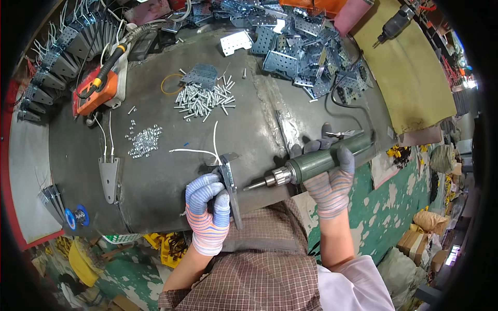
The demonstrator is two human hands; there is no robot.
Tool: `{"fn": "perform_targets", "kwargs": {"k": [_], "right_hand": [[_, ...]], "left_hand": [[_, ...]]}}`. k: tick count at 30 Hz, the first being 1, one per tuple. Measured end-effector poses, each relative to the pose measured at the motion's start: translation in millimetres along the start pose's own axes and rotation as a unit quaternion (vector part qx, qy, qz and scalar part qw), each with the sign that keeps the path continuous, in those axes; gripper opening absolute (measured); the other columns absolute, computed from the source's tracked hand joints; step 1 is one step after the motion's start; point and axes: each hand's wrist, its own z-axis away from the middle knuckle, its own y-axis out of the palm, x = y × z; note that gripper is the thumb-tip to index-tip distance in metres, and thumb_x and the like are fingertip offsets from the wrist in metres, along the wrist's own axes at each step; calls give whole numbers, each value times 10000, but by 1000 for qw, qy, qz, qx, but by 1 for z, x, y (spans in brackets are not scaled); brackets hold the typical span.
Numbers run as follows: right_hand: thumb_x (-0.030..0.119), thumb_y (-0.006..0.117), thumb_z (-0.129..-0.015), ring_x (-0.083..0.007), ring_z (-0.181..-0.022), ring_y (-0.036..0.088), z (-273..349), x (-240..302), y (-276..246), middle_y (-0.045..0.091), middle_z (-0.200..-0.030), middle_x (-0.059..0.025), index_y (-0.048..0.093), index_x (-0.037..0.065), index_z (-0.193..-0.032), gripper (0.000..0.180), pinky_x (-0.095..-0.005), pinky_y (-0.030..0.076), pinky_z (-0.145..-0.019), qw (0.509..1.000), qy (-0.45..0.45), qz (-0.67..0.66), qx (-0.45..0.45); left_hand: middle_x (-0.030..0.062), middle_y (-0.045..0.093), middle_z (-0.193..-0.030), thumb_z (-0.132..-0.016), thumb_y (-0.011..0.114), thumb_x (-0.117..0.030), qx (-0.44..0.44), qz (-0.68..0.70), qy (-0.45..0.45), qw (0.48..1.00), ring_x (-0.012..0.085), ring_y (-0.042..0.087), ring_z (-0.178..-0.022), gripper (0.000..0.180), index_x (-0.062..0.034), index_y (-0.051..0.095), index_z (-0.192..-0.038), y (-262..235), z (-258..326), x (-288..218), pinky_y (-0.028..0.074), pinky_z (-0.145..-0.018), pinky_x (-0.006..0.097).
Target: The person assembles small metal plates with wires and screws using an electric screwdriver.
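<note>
My left hand point(210, 212), in a striped knitted glove, is closed on a grey metal bracket point(231, 189) held upright at the table's near edge. Two white wires point(199, 153) come out of the bracket's top. My right hand point(329, 189), gloved the same way, wraps round a green electric screwdriver point(324, 159). Its bit points left toward the bracket, with a small gap between them. Beyond the left hand lie a pile of screws point(205, 99) and a smaller pile of nuts point(145, 141).
Perforated metal brackets point(306, 49) are heaped at the back right. An orange-red device point(98, 93) with a soldering iron point(110, 65) stands at the left, near a wired bracket point(109, 179) and a solder spool point(77, 216). Another power driver point(397, 25) lies at the far right.
</note>
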Motion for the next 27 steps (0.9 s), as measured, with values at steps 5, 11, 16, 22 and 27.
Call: {"fn": "perform_targets", "kwargs": {"k": [5,11,16,22,27], "right_hand": [[133,696,-770,-256,-924,607,1,-19,-4,651,-910,-58,533,84,-1222,483,-496,429,-998,996,17,-79,-40],[82,678,-757,-248,-931,599,2,-24,-4,609,-918,-67,535,94,-1199,465,-506,432,-995,994,21,-96,-46],[70,664,-752,-241,-927,600,-1,-25,-5,610,-931,-67,537,96,-1192,459,-504,428,-999,995,6,-81,-51],[82,661,-740,-240,-915,616,-7,-21,-8,638,-891,-46,546,98,-1210,484,-520,376,-1045,996,15,-75,-52],[122,661,-748,-237,-914,621,-6,-12,-11,652,-912,-41,537,95,-1252,519,-509,334,-1077,999,33,-34,-25]], "left_hand": [[126,575,-1052,-851,662,-99,1,6,-1,1000,264,579,-969,177,-52,578,-1000,-2,4,4,470,-864,362],[131,568,-1057,-856,646,-85,-9,22,11,1000,265,578,-970,180,-52,571,-1016,-2,4,4,470,-867,361],[146,556,-1070,-875,627,-116,10,-48,70,996,294,568,-968,194,-50,566,-1046,-2,2,6,467,-863,382],[150,550,-1091,-916,585,-179,-8,-91,101,991,280,557,-987,199,-55,551,-1068,7,1,0,459,-870,377],[150,565,-1054,-883,629,-172,52,-60,105,991,340,590,-945,206,-53,585,-1045,2,-10,-6,494,-844,417]]}}
